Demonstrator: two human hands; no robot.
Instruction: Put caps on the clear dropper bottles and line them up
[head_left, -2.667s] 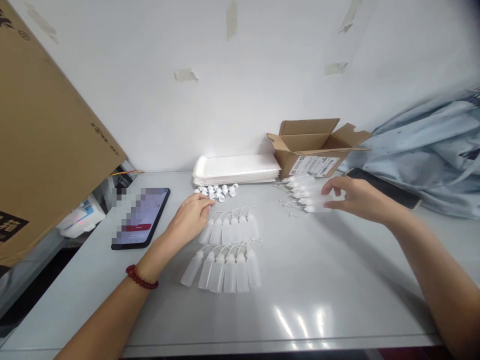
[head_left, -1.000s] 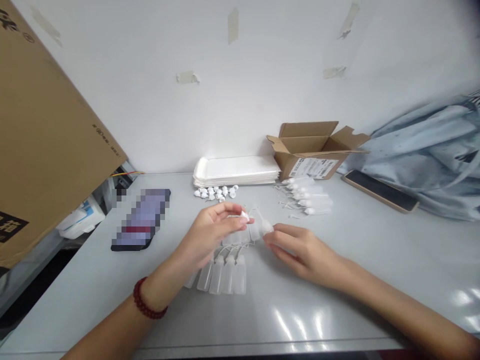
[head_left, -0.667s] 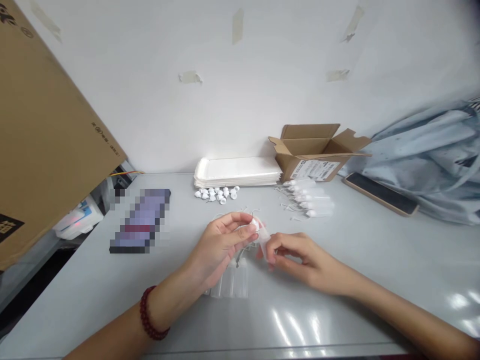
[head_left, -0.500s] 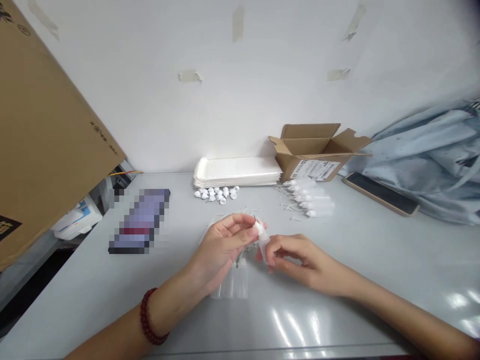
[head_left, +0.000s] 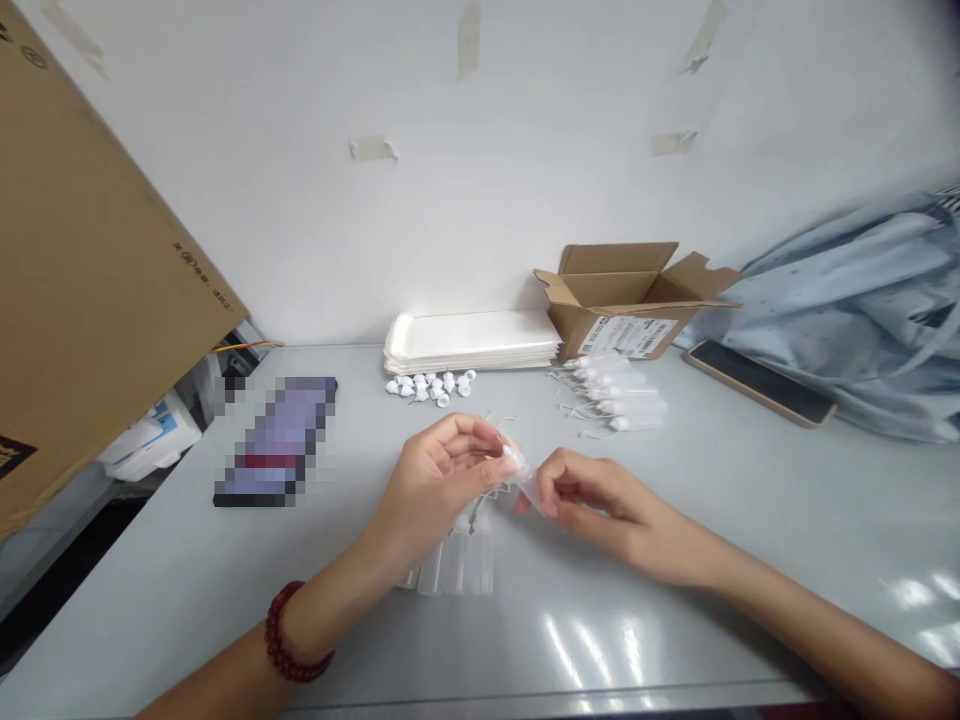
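Note:
My left hand (head_left: 435,480) pinches the white top of a small translucent squeeze bottle (head_left: 531,487) between thumb and fingers. The lower body of that bottle is in my right hand (head_left: 611,505), its fingers curled round it. The bottle tilts, with its top toward the left. Below my left hand lie several clear bottles (head_left: 466,562), partly hidden by the hand and wrist. Thin needle-like tips show around their upper ends. Several white caps (head_left: 431,386) are heaped beyond my hands. To the right lies a row of bottles with white tops (head_left: 630,392) and thin tips.
Behind the caps stands a stack of white padded envelopes (head_left: 480,340). An open cardboard box (head_left: 589,332) is beside it. A phone (head_left: 761,383) lies at the right by bluish cloth (head_left: 855,310). A pixelated dark-edged device (head_left: 281,430) and a large carton (head_left: 90,230) are at the left.
Both hands have shifted slightly, and the bottle leans further over to the left. My left wrist has moved a little left, showing more of the bottles beneath. The view has shifted slightly.

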